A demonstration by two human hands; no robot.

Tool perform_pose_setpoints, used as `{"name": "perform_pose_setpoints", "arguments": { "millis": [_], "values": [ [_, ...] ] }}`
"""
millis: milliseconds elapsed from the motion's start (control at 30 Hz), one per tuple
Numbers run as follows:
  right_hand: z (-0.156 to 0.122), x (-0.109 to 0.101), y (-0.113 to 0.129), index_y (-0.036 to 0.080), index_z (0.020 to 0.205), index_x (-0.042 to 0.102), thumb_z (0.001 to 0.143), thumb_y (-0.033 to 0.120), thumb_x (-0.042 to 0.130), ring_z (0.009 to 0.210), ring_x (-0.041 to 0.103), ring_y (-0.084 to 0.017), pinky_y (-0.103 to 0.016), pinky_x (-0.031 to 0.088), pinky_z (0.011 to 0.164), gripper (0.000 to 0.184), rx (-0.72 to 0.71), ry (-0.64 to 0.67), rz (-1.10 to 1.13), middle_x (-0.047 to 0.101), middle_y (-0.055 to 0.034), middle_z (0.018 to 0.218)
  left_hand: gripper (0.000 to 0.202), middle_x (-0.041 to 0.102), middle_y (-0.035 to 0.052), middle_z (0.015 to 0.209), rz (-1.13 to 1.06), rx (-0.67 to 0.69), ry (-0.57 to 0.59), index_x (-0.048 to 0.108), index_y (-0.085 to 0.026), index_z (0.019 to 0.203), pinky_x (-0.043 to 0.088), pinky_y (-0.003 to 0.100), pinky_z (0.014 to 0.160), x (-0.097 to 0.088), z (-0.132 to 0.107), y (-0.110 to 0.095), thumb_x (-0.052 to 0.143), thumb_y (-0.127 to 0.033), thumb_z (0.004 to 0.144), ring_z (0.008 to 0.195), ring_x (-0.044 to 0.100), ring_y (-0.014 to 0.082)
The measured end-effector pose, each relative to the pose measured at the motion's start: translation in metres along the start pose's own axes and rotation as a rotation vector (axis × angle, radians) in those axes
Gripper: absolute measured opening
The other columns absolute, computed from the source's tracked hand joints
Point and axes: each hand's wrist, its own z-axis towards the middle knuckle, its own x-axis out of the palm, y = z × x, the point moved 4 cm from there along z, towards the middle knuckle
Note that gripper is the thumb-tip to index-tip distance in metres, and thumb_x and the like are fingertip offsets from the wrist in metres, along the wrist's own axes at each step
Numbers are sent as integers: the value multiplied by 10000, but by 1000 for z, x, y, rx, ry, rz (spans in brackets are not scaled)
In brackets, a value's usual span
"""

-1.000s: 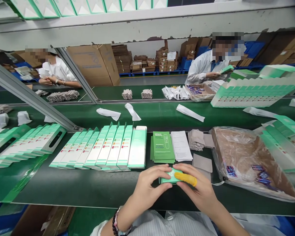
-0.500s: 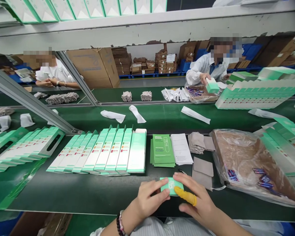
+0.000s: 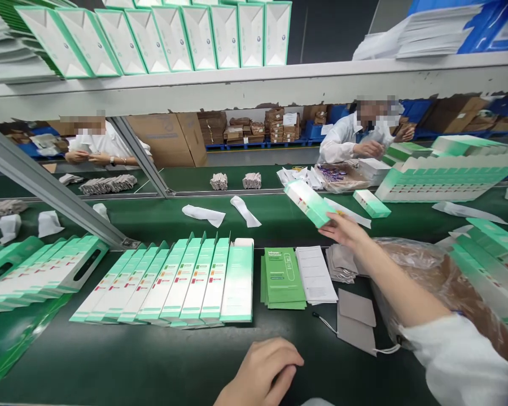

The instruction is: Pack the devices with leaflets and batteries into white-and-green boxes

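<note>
My right hand (image 3: 342, 230) reaches out over the far side of the bench, closed on one end of a white and green thermometer box (image 3: 308, 203). The box is tilted above the green conveyor belt. Low in the view, my left hand (image 3: 266, 369) hovers over the dark work surface, fingers curled together and nothing visible in them. Ahead of it lie green instruction booklets (image 3: 281, 279) beside white printed leaflets (image 3: 316, 274). A grey pouch with a drawstring (image 3: 356, 321) rests to their right, below a small stack of grey pouches (image 3: 341, 263).
Open-topped boxes (image 3: 195, 279) lean in a row at left. My right arm partly covers a plastic-lined carton (image 3: 440, 276). Another box (image 3: 371, 203) and white sleeves (image 3: 203, 215) lie on the belt (image 3: 279, 211). Two people sit across, below a loaded shelf (image 3: 237, 84).
My right hand has swung forward and right with the box, away from my left hand. The left has let go and dropped lower. Across the belt, the co-worker has released a box.
</note>
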Motion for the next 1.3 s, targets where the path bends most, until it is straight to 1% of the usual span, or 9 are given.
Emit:
{"name": "perform_pose_setpoints", "arguments": {
  "millis": [167, 367, 500, 600, 700, 900, 1033, 1167, 1300],
  "values": [
    [67, 32, -9, 160, 1208, 573, 937, 328, 591, 957, 645, -201, -396, 563, 796, 319, 150, 41, -174, 618, -82, 1172, 243, 713, 51, 1027, -17, -78, 187, 648, -230, 1079, 490, 217, 791, 14, 19, 6, 471, -159, 926, 890, 676, 161],
    [77, 30, 9, 171, 1244, 556, 932, 343, 593, 1044, 618, -231, -450, 531, 869, 358, -62, 66, -512, 587, -92, 1245, 258, 688, 62, 1057, -127, -185, 190, 646, -239, 1116, 484, 260, 850, 20, 12, 13, 469, -200, 933, 942, 651, 180],
    [11, 43, -9, 187, 1269, 575, 949, 340, 544, 1148, 592, -256, -471, 449, 1001, 356, -346, 296, -729, 615, -117, 1276, 266, 623, 77, 1043, -437, -440, 130, 658, -209, 1052, 532, 243, 669, 36, 3, 35, 420, -249, 941, 811, 630, 151],
    [-69, 63, -54, 240, 1318, 573, 823, 384, 703, 1290, 508, -278, -447, 374, 1099, 532, -559, 560, -851, 571, -89, 1388, 308, 581, 96, 1077, -758, -597, 54, 601, -189, 1153, 516, 210, 523, 56, 1, 57, 514, -295, 877, 769, 622, 150],
    [-130, 71, -97, 130, 1315, 570, 752, 277, 776, 1333, 457, -344, -533, 356, 1107, 617, -891, 607, -1077, 502, -191, 1434, 568, 550, 122, 1175, -1009, -649, -26, 471, -211, 1315, 524, 235, 511, 67, 0, 72, 644, -384, 802, 771, 644, 164],
    [-198, 45, -118, 82, 1119, 664, 915, 62, 500, 1093, 667, -260, -404, 567, 918, 263, -1343, 466, -1081, 712, -168, 1140, 743, 596, 174, 1262, -1364, -590, -153, 491, -196, 1337, 524, 393, 814, 61, -3, 62, 580, -692, 791, 999, 665, 268],
    [-246, 32, -107, 159, 1064, 685, 961, 307, 530, 956, 720, -205, -307, 601, 806, 237, -1369, 601, -856, 757, -99, 1029, 605, 691, 183, 1150, -1701, -723, -202, 604, -86, 1205, 475, 410, 938, 63, 2, 47, 552, -580, 859, 1111, 634, 312],
    [-216, 18, -101, 208, 1196, 635, 956, 402, 519, 1005, 704, -196, -312, 578, 871, 330, -1104, 536, -882, 734, -79, 1123, 480, 758, 157, 886, -1761, -1020, -214, 598, -29, 1167, 489, 395, 911, 68, 1, 43, 586, -372, 831, 967, 704, 312],
    [-156, -1, -113, 67, 1248, 594, 918, 139, 476, 1212, 578, -329, -530, 473, 1003, 357, -1106, 160, -1221, 622, -224, 1282, 661, 724, 239, 1063, -1887, -916, -32, 454, 31, 1326, 449, 451, 972, 66, 3, 31, 560, -366, 809, 1046, 683, 349]
  ]
}}
